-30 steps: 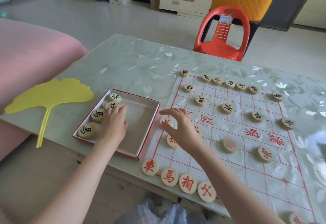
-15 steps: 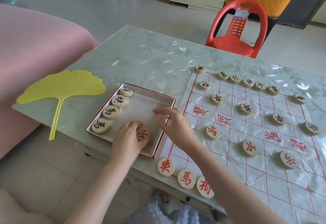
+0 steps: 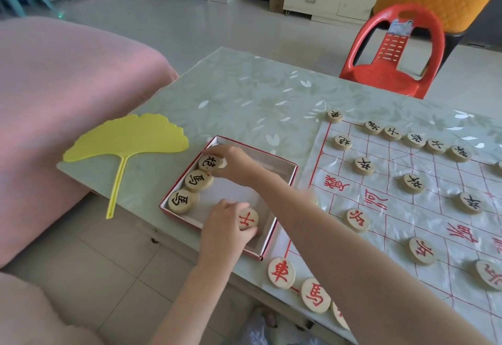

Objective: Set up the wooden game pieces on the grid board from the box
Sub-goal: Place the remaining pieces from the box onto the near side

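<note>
Reaching across into the shallow red-edged cardboard box (image 3: 260, 154), the right hand (image 3: 236, 164) pinches a round black-lettered wooden piece (image 3: 210, 162); the left hand (image 3: 222, 226) grips a red-lettered wooden disc (image 3: 247, 218), nearer the white grid board (image 3: 385, 179) lying rightward on the tabletop (image 3: 244, 94)

Bright, diffuse daylight with no hard shadows, only faint soft ones inside the box (image 3: 271, 165). Glossy floor (image 3: 163, 26) washes out up top. Crinkled board (image 3: 407, 214) sheet throws patchy glare; desk (image 3: 244, 94) has a mild sheen. Chair (image 3: 391, 73) rim and right forearm (image 3: 312, 203) motion-smeared. Fisheye bowing at edges.
</note>
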